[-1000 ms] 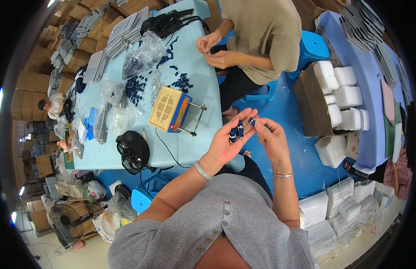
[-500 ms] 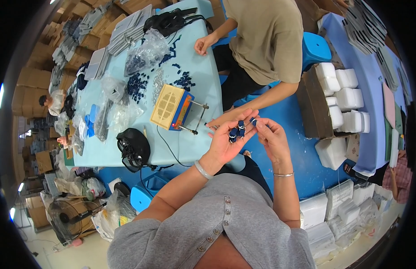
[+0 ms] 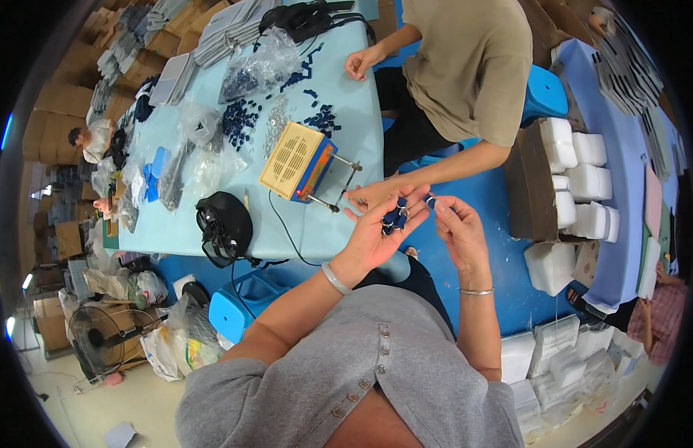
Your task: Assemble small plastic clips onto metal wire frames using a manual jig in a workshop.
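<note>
My left hand (image 3: pixel 374 237) is palm up and cradles several small dark-blue pieces (image 3: pixel 395 216) with whitish or clear rings on them. Between thumb and fingertips my right hand (image 3: pixel 463 231) pinches one more dark-blue piece (image 3: pixel 430 201) with a pale ring, just right of the left fingertips. What the pieces are made of is too small to tell. Beyond my left fingers, a co-worker's hand (image 3: pixel 369 196) reaches to the table edge beside a cream, blue and orange machine (image 3: pixel 294 162) with a metal bar frame (image 3: pixel 348 187).
The light-blue table (image 3: pixel 286 239) bears piles of dark-blue pieces (image 3: pixel 245 121), clear rings (image 3: pixel 276 123), plastic bags (image 3: pixel 260 67) and a black cap-like item (image 3: pixel 223 224). A cable hangs over its front edge. A carton of white packs (image 3: pixel 529 179) stands right; a blue stool (image 3: pixel 245 306) is lower left.
The view has shifted slightly, moving the table a little right and up. Both hands keep their holds; the pieces in my left palm lie closer together.
</note>
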The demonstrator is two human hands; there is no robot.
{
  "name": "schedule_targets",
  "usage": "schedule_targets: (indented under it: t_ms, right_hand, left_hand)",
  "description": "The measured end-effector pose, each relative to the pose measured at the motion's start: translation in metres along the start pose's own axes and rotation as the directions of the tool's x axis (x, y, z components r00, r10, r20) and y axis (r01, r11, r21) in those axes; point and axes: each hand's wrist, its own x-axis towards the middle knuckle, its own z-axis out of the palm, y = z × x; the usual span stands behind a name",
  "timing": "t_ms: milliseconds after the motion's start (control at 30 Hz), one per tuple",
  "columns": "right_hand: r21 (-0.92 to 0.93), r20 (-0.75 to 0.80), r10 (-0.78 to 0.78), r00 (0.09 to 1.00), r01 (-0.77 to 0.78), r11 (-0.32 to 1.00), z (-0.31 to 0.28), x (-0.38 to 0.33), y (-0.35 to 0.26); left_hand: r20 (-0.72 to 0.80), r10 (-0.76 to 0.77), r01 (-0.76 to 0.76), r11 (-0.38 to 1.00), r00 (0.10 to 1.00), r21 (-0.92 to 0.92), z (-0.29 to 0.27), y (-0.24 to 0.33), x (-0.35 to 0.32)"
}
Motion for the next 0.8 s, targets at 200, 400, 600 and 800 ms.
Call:
schedule_targets:
  t_ms: [200,400,600,800]
  right_hand:
    - [-0.026,0.032,0.024,0.999,-0.023,0.999,0.006,0.001,0.003]
    - [-0.101,0.014,0.03,0.999,-0.028,0.994,0.011,0.002,0.011]
    - [0.195,0.12,0.098,0.988,-0.121,0.973,0.011,0.0,0.014]
    - [0.518,0.222,0.036,0.974,-0.149,0.842,0.017,0.001,0.009]
  left_hand:
    - [-0.061,0.01,0.0,0.988,0.998,0.152,-0.011,0.004,-0.007]
    - [0.0,-0.001,0.001,0.838,1.0,0.545,0.005,0.003,-0.009]
    - [-0.022,0.142,-0.118,0.891,0.99,0.439,-0.006,0.01,-0.01]
    - [-0.114,0.158,-0.103,0.917,0.981,0.385,-0.001,0.015,-0.014]
